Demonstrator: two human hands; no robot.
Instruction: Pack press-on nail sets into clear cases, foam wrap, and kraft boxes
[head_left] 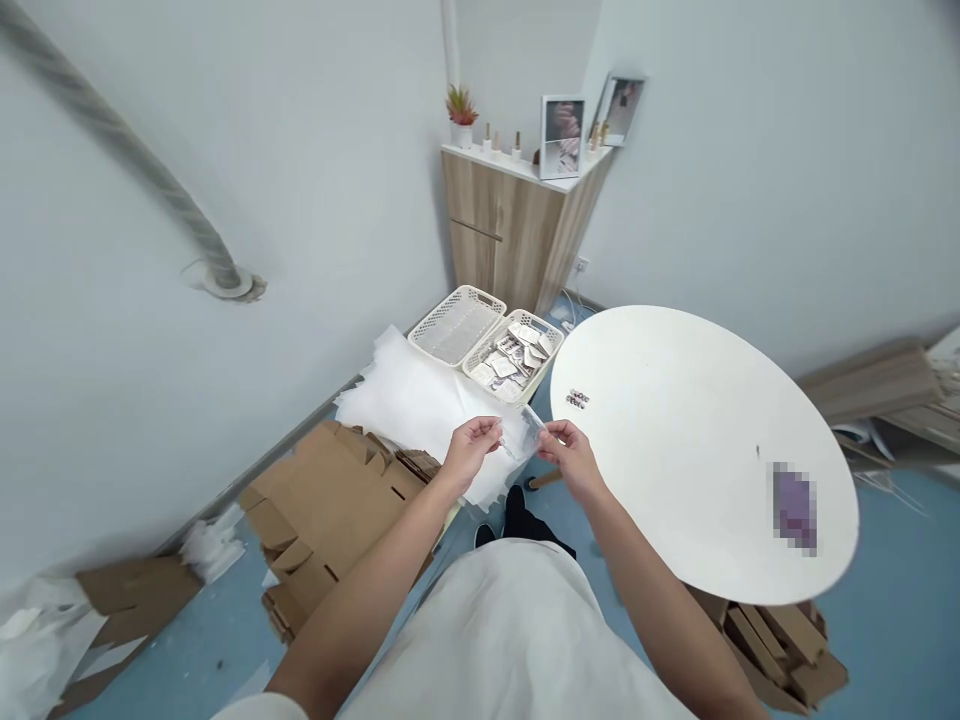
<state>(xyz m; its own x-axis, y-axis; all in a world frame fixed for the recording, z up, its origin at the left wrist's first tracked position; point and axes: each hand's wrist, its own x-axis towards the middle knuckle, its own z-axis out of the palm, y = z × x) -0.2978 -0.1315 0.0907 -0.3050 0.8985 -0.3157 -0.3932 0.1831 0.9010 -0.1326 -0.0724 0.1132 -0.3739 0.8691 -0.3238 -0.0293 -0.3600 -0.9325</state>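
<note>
holding a clear pouch (527, 432) pinched between left hand (471, 452) and right hand (573, 458), over white sheets (420, 390), near a basket (544, 376) of small packets (501, 367)

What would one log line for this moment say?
left hand: pinching clear bag | right hand: pinching same bag | filled basket: beside white table

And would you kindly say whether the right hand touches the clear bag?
Touching: in the head view, the right hand pinches the clear bag by its edge.

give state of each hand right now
Left hand: closed, pinching one side of a clear plastic packet.
Right hand: closed, pinching the packet's other side.
</note>
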